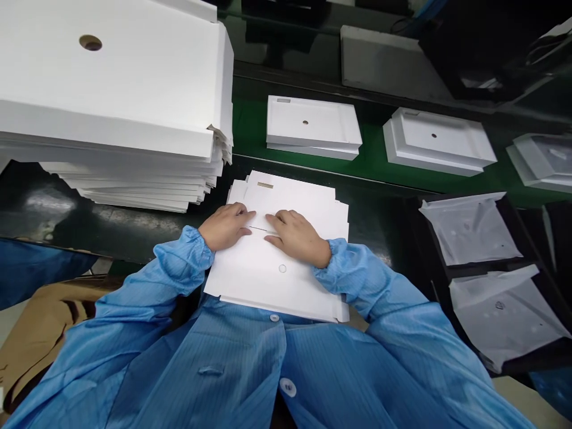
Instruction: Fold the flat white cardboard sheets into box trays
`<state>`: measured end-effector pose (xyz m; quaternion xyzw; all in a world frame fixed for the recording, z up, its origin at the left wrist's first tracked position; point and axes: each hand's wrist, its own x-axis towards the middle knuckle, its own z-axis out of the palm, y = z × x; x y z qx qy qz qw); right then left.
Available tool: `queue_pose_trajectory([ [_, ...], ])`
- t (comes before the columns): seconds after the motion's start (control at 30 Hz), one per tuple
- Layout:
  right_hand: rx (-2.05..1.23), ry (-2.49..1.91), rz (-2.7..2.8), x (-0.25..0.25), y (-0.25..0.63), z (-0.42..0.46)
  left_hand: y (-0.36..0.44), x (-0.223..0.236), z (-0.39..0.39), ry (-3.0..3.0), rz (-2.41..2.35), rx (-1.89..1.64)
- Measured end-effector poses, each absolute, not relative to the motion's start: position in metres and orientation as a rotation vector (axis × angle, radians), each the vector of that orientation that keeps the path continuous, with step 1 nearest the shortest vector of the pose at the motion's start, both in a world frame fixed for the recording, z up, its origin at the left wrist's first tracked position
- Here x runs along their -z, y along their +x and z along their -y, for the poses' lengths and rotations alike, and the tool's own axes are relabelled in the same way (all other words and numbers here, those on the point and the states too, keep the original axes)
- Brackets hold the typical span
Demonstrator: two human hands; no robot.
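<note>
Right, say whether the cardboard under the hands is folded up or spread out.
Spread out: the cardboard lies broadly flat, notched edges showing, no walls standing, left hand and right hand on it.

Both blue-sleeved forearms (366, 277) angled inward over near edge of desk (116, 229), left hand (226, 226) and right hand (298, 236) just inside it, palms down, fingers curled, thumbs and forefingers spread, tips facing across a small gap.
</note>
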<state>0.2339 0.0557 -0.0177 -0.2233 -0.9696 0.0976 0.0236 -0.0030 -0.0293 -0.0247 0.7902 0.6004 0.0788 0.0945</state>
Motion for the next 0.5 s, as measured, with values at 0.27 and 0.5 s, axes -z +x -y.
queue_pose_trajectory([
  [0.27, -0.327, -0.613, 2.948, 0.029, 0.234, -0.054, -0.003, 0.032, 0.032, 2.414, -1.76, -0.321],
  [0.5, -0.308, -0.661, 2.95, 0.025, 0.227, -0.047, -0.004, 0.035, 0.038, 2.41, -1.716, -0.416],
])
